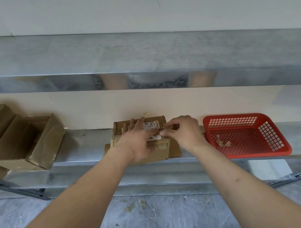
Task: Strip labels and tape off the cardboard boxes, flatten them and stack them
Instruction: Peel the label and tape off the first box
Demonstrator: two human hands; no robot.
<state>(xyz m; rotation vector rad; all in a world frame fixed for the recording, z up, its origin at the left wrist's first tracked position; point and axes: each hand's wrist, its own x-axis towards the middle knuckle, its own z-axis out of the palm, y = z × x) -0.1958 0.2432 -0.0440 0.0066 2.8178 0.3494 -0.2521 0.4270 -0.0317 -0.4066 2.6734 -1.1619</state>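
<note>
A small closed cardboard box (160,150) sits on a metal shelf, on top of a flattened piece of cardboard (175,150). A white printed label (151,126) is stuck on the box's top. My left hand (138,144) lies flat on the box with fingers stretched out, pressing it down. My right hand (181,130) pinches the right edge of the label between thumb and fingers. Part of the label is hidden under my hands.
Open cardboard boxes (25,143) stand in a row at the left of the metal shelf (84,141). A red plastic basket (244,136) with scraps of peeled tape stands right of the box. Tape bits litter the grey floor (159,218) below.
</note>
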